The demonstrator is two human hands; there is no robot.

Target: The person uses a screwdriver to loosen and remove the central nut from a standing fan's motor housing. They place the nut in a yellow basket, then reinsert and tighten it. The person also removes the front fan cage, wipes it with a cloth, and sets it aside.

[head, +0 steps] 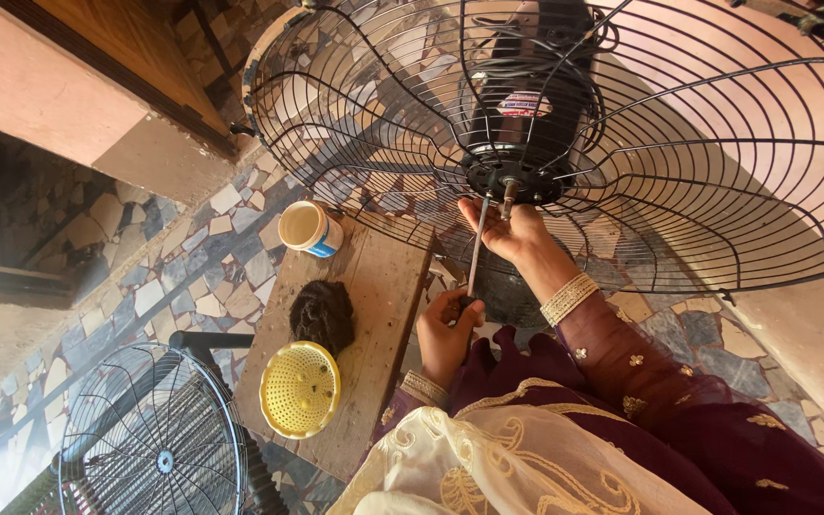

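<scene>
Head view: left hand (445, 334) grip holds screwdriver (475, 250) below fan hub (512, 176).

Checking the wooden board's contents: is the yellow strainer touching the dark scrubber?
Apart. The head view shows bare wood between the yellow strainer and the dark scrubber.

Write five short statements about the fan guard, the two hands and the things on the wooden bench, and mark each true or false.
1. The left hand grips a screwdriver by its handle. True.
2. The right hand rests on the wooden bench. False: it is raised to the hub of the wire fan guard.
3. A yellow perforated bowl sits on the bench. True.
4. The white cup lies inside the yellow bowl. False: it stands apart, at the bench's far end.
5. A dark bundled cloth lies between cup and bowl. True.
</scene>
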